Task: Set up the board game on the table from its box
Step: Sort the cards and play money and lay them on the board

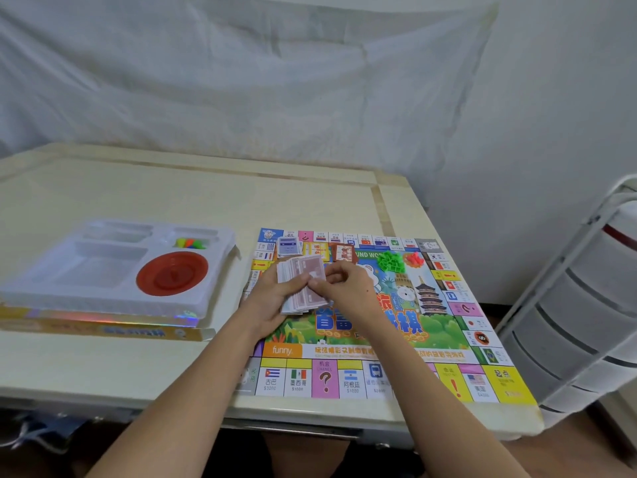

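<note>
Head: tray (86,267) beside board (448,339).

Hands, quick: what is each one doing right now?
Left hand: holding the stack of paper money.
Right hand: pinching a note on that stack.

Both bare forearms reach forward and converge. The left hand (272,298) lies palm-up, fingers curled in a grip. The right hand (341,284) arches over it, fingertips (315,281) seemingly pinching, though blur hides the exact contact.
</note>
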